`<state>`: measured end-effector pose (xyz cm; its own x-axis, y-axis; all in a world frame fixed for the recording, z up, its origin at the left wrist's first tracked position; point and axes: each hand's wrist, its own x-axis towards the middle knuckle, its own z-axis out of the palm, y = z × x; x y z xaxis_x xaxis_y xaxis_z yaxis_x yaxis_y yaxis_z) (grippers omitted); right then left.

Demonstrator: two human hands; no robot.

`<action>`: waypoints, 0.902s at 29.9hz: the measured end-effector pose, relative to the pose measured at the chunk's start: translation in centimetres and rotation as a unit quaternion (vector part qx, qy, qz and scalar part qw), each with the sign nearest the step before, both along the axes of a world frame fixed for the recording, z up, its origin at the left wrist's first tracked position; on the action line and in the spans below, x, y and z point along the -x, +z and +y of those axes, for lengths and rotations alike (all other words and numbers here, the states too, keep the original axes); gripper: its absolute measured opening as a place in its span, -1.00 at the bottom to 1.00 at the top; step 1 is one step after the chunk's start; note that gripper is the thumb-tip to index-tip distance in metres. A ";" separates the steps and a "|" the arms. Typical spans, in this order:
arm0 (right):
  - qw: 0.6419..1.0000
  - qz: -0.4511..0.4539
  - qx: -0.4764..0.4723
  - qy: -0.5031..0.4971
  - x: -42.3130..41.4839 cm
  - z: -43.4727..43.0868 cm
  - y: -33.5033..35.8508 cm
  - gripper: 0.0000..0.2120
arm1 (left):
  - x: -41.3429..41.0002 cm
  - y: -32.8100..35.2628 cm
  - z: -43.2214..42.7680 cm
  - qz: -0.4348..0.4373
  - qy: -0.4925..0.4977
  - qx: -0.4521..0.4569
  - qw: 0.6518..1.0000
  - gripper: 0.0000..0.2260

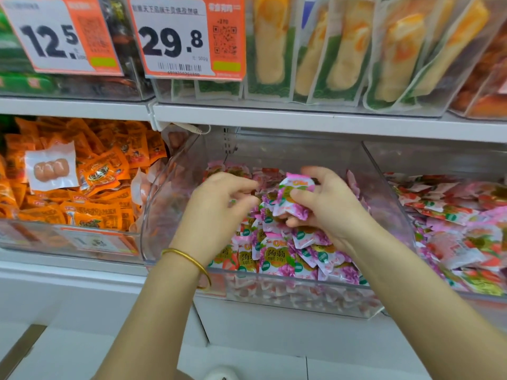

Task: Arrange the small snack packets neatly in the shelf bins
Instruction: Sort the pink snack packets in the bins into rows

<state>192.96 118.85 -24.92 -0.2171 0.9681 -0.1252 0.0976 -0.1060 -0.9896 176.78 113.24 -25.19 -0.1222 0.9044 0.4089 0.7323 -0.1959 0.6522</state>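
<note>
Orange packets [82, 193] are heaped in the left bin [68, 242]. The left hand [219, 198] is curled over the middle bin [170, 204]; whether anything is pinched cannot be told. Pink packets [277, 256] are piled in that bin, some upright at the front. A bunch [295, 196] of them is grasped in the right hand [329, 207]. The bunch is best squared between both hands, then stood behind the front row. Movement is bounded by the clear side walls and the shelf [274, 119] above; the front is open.
</note>
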 end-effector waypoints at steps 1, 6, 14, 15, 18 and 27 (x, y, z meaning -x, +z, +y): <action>0.999 -0.027 -0.027 -0.013 -0.5 0.3 -0.2 -0.46 | 0.8 -0.2 0.6 0.050 0.055 -0.005 0.997 -0.80; 0.999 0.006 -0.049 0.013 -1.7 0.8 -0.1 -0.46 | 0.4 -1.1 4.0 0.264 0.085 0.131 0.952 -0.71; 0.998 0.058 -0.021 0.001 -2.4 1.0 0.1 -0.51 | -0.9 -2.5 6.3 0.340 0.093 0.198 0.915 -0.71; 0.998 0.060 -0.017 0.002 -2.5 1.0 0.1 -0.50 | -1.0 -2.5 6.3 0.341 0.096 0.183 0.917 -0.73; 0.997 0.069 -0.009 0.017 -2.6 0.8 -0.1 -0.59 | -0.8 -1.7 6.2 0.352 0.115 0.126 0.920 -0.79; 0.988 0.143 0.056 0.016 -0.6 0.2 -0.3 -0.73 | -0.7 0.4 2.0 0.246 0.184 -0.090 0.947 -0.85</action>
<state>193.56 119.04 -25.26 -0.2888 0.9438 -0.1606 -0.1800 -0.2183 -0.9591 177.47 115.24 -24.81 -0.1702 0.7475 0.6421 0.9793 0.0561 0.1944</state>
